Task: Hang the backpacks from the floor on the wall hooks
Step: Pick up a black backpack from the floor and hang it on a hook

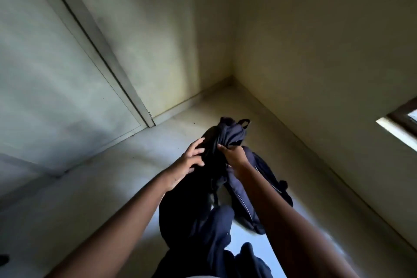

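Note:
A dark navy backpack [232, 135] is held up in front of me above the floor, its small top loop [244, 122] pointing away. My right hand [233, 156] is clenched on the bunched fabric near the top. My left hand [191, 160] lies with spread fingers against the bag's left side. Part of the bag with a pale zip line [252, 189] hangs below my right forearm. My dark trouser legs [203, 232] show under the bag. No wall hook is in view.
A room corner [232, 77] lies ahead, with pale walls and a skirting along the floor. A door or panel with a grey frame [108, 58] stands on the left. A window edge [399, 124] shows on the right wall. The pale floor [112, 176] spreads to my left.

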A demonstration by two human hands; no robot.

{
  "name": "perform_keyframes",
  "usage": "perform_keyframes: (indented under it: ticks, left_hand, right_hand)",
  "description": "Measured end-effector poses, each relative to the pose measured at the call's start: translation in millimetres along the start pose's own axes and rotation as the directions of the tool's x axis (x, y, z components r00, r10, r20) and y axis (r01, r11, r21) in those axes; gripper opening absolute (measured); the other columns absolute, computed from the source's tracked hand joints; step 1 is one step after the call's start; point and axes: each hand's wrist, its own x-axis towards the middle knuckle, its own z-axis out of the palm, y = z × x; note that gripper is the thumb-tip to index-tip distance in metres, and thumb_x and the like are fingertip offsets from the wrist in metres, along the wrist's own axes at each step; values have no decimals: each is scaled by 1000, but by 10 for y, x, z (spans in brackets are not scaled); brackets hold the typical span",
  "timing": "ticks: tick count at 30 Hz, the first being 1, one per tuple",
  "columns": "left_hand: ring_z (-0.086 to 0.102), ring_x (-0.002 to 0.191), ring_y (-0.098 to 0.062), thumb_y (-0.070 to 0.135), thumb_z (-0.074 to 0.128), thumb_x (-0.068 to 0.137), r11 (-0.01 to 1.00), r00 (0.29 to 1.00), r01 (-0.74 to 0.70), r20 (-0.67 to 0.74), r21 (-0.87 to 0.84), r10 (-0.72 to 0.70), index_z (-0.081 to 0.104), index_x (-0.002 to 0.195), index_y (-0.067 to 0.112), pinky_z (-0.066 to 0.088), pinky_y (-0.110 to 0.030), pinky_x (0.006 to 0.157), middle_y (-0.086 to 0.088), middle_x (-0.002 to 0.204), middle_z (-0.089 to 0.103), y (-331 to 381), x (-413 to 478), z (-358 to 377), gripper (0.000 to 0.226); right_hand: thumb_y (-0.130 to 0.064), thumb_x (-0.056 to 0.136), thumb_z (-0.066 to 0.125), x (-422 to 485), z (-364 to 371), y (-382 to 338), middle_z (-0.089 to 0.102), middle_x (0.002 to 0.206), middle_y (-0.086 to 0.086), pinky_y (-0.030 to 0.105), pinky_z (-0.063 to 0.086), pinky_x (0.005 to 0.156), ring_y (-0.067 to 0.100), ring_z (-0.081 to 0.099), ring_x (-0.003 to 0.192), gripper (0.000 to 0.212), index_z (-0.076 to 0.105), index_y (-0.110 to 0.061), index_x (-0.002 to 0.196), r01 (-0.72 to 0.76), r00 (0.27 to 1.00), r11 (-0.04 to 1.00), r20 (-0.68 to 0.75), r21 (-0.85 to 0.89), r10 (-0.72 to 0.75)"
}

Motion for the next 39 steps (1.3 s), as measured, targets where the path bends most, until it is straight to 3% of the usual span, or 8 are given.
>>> perform_keyframes:
  ticks: [4, 9, 14, 18, 23, 30, 34, 39]
  left_hand:
    - [50, 118, -16, 40, 65, 81, 981, 937, -2, -344, -192, -65, 39, 136, 19, 41, -32, 101, 4, 126, 51, 208, 336, -325, 64]
    - [58, 112, -35, 26, 65, 82, 986, 680, 41, -719, -159, -144, 56, 117, -2, 48, -38, 91, -23, 122, 60, 364, 552, -578, 46]
    - [62, 106, -34, 23, 62, 86, 997, 704, -56, -711, -46, 7, 61, 111, -2, 50, -40, 89, -22, 113, 66, 433, 570, -872, 35]
    - [64, 98, -32, 18, 60, 88, 961, 784, -42, -588, 272, 201, 63, 108, -3, 46, -32, 77, -22, 105, 69, 336, 487, -904, 29]
    - [65, 103, -24, 20, 64, 85, 882, 844, -126, -419, 454, 336, 62, 111, 2, 45, -26, 78, -13, 108, 70, 241, 390, -905, 32]
    - [45, 127, -20, 56, 66, 72, 940, 936, 100, -290, -325, -200, 18, 148, 28, 38, -35, 104, -3, 148, 39, 343, 325, -912, 94]
    - [65, 94, -27, 37, 74, 73, 872, 846, 82, -429, -483, -317, 62, 111, 13, 53, -33, 77, -13, 113, 67, 416, 458, -851, 46]
    - [59, 87, -31, 5, 65, 74, 827, 683, -88, -638, -555, -356, 59, 113, 3, 48, -33, 70, -20, 114, 63, 269, 522, -783, 39]
  right_hand:
    - [-30, 87, 61, -11, 396, -297, 32, 47, -1, 21, 23, 42, 9, 27, 44, 53, 31, -18, 45, 286, 948, 925, 213, -249, -236]
    - [-32, 86, 63, 44, 593, -565, 32, 50, -3, 15, 27, 41, 4, 28, 42, 50, 33, -17, 49, 399, 893, 906, 283, -142, -349]
    - [-46, 86, 57, 165, 601, -757, 64, 75, 6, 29, 47, 78, 7, 56, 74, 41, 68, -8, 95, 164, 929, 937, 272, 308, -252]
    - [-78, 47, 68, 381, 471, -1044, 61, 78, -1, 31, 48, 78, 17, 59, 79, 69, 64, -20, 84, 0, 987, 899, 142, 437, -69]
    - [-45, 70, 74, 573, 416, -957, 64, 92, 10, 40, 52, 92, 31, 64, 94, 60, 61, 1, 105, -142, 989, 892, 31, 428, 143]
    - [-43, 70, 73, 473, 567, -791, 72, 97, 13, 43, 55, 90, 27, 70, 89, 39, 68, -9, 87, 60, 977, 976, 188, 210, -100]
    - [-34, 82, 67, 178, 690, -793, 47, 42, -13, 11, 31, 42, -5, 40, 37, 39, 47, -20, 52, 264, 912, 962, 342, -64, -227]
    - [-44, 84, 61, 100, 617, -739, 46, 62, 1, 22, 29, 52, 5, 39, 54, 37, 62, -9, 72, 409, 857, 894, 413, -181, -309]
